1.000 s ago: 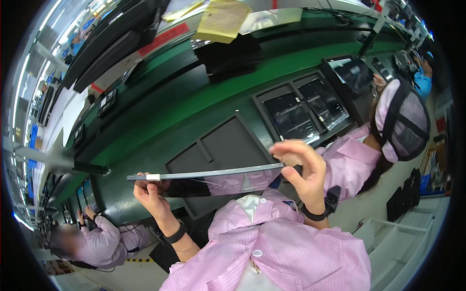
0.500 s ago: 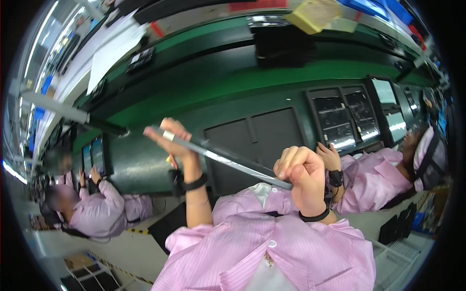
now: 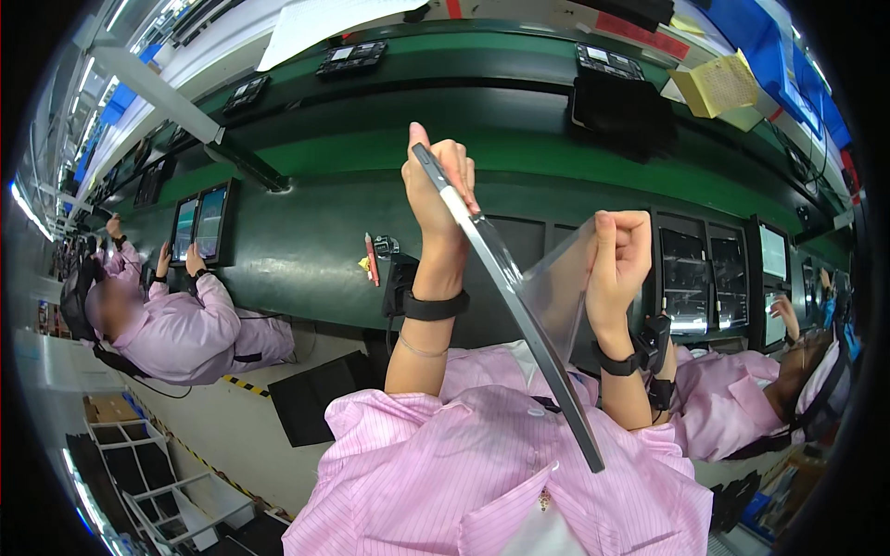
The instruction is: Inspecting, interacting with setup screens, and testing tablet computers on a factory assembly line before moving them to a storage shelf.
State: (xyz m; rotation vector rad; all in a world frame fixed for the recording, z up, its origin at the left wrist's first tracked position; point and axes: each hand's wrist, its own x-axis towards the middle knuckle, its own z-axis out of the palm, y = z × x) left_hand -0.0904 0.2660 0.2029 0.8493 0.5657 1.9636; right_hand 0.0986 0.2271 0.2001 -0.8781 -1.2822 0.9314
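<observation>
1. Thin dark flat panel with grey metal edge (image 3: pixel 519 306), centre frame, long axis running upper left to lower right.
2. Left hand (image 3: pixel 436 199): fingers clasped around upper end.
3. Right hand (image 3: pixel 619 259): fisted, gripping translucent film (image 3: pixel 556 287) beside panel.

Pink pinstriped smock, short sleeves; black wrist strap above each hand; thin bracelet on left forearm.
</observation>
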